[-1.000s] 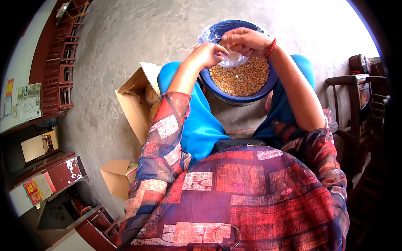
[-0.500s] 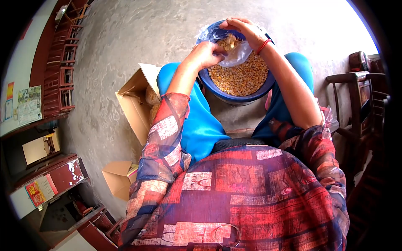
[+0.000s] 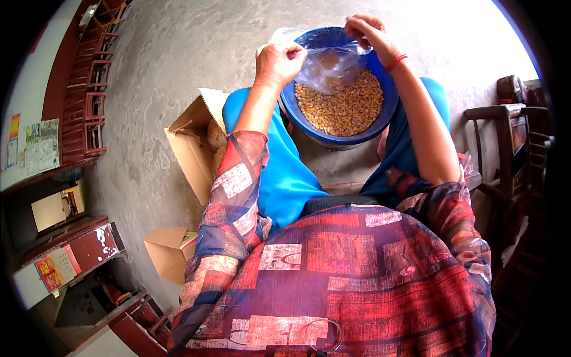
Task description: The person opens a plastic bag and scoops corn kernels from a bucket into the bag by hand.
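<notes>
A clear plastic bag [image 3: 327,70] hangs across the upper half of a blue tub [image 3: 389,107]. Yellow-orange corn kernels [image 3: 342,107] fill the tub below it. My left hand [image 3: 279,62] pinches the bag's edge at the left, just over the tub's rim. At the far right side, my right hand [image 3: 367,33] has its fingers curled together on the bag's other edge, with a red bracelet on that wrist. The bag looks wide between the hands, with a few pale contents blurred through the plastic.
An open cardboard box [image 3: 193,143] with round, wrapped items stands left of my knee. A smaller cardboard box [image 3: 166,253] sits nearer. Wooden chairs [image 3: 505,119] are at the right, and stacked red-brown furniture [image 3: 89,113] lines the left wall. Concrete floor surrounds the tub.
Both hands have moved apart and away from the kernels. The left went up and left, the right up and right, stretching the bag's edge wide between them.
</notes>
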Action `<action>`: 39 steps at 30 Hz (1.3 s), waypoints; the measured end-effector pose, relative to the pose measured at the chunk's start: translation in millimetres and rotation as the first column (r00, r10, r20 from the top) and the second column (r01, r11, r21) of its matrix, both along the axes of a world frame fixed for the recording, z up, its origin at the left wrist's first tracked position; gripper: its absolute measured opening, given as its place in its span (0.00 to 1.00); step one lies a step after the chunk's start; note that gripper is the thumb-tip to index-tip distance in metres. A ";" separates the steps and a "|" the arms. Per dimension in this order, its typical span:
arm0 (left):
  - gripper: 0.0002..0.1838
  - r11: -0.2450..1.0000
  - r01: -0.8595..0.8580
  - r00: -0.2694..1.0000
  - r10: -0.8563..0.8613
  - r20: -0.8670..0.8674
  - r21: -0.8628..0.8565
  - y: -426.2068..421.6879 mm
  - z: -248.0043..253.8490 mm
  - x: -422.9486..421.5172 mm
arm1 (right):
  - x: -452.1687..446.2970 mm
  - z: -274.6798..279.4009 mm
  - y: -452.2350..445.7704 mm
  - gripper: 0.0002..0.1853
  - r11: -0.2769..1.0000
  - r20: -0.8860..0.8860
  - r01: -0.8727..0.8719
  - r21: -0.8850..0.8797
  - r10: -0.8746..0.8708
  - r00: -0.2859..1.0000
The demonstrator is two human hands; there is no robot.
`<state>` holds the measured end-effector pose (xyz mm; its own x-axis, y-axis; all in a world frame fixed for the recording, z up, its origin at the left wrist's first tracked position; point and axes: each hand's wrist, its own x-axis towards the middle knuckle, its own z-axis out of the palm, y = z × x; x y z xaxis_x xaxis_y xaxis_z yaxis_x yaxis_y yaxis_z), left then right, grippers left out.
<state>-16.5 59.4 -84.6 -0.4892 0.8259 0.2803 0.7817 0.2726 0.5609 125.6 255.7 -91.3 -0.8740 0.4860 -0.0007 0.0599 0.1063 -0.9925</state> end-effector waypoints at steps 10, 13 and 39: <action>0.10 0.953 0.170 0.978 -0.132 0.164 -0.250 0.1 -11.9 4.3 | 0.6 -89.1 -86.9 0.15 0.167 0.933 -0.984 0.064 0.339 0.118; 0.10 0.952 0.202 0.967 -0.157 0.201 -0.229 -1.0 -10.9 4.5 | 8.9 -91.0 -93.8 0.16 0.245 0.948 -0.969 0.003 0.307 0.081; 0.11 0.935 0.231 0.960 -0.175 0.217 -0.268 -4.7 -3.8 3.5 | -6.0 -30.3 -78.0 0.07 0.652 0.695 -0.677 -0.342 0.660 0.285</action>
